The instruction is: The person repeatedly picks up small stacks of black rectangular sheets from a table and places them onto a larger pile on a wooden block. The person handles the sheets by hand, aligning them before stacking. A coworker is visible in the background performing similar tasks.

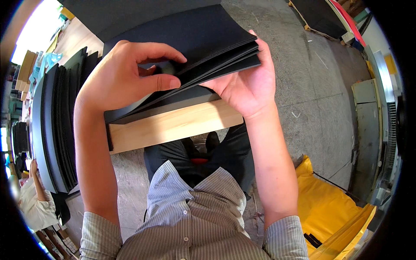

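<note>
A sheaf of thin black sheets (186, 32), foam or card by their look, lies in front of me, its right end raised and fanned into several layers. My right hand (253, 82) grips that end, palm and fingers underneath, thumb at the corner. Over the near edge of the sheaf is my left hand (123, 71), its thumb and forefinger curved and apart with nothing seen between them. Whether its fingertips touch the top sheet I cannot tell. More black sheets lie flat beneath, on a pale wooden board (173, 125) in front of my lap.
To the left stand tall stacks of black sheets (56, 125). Beyond them a person (39, 199) in a light top sits at the lower left. A yellow sheet-like cover (325, 208) is at the lower right, a grey metal cabinet (366, 130) at the right, and a black-topped pallet (318, 17) farther off.
</note>
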A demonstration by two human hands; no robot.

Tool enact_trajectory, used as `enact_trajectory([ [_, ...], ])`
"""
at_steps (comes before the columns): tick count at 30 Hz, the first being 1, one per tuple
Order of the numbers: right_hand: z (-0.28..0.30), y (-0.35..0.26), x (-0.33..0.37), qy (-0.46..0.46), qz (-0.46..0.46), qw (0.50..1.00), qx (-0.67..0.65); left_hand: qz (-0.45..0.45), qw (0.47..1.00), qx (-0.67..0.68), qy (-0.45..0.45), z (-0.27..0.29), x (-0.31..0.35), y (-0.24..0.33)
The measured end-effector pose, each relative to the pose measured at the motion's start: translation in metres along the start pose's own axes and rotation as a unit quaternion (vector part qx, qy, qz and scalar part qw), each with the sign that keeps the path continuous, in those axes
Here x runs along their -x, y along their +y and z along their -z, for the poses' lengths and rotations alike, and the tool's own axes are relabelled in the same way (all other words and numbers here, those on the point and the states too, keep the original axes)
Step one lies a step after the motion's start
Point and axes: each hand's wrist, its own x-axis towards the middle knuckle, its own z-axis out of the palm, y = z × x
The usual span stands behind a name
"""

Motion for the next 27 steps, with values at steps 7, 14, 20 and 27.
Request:
enact_trajectory([
  [7,0.004,0.004,-0.001,-0.007,0.013,1.000,-0.002,-0.005,0.997,0.078,-0.004,0.002,0.003,0.002],
  [14,-0.005,0.004,0.000,0.032,0.030,0.999,0.031,-0.028,0.998,0.064,0.008,-0.001,0.003,0.002],
  [20,-0.002,0.003,0.000,0.015,0.019,0.999,0.041,-0.025,0.998,0.051,0.012,-0.002,0.003,0.001],
  [27,0.002,0.003,0.001,0.012,0.016,1.000,0.011,-0.031,0.998,0.050,0.007,-0.002,0.002,-0.001],
])
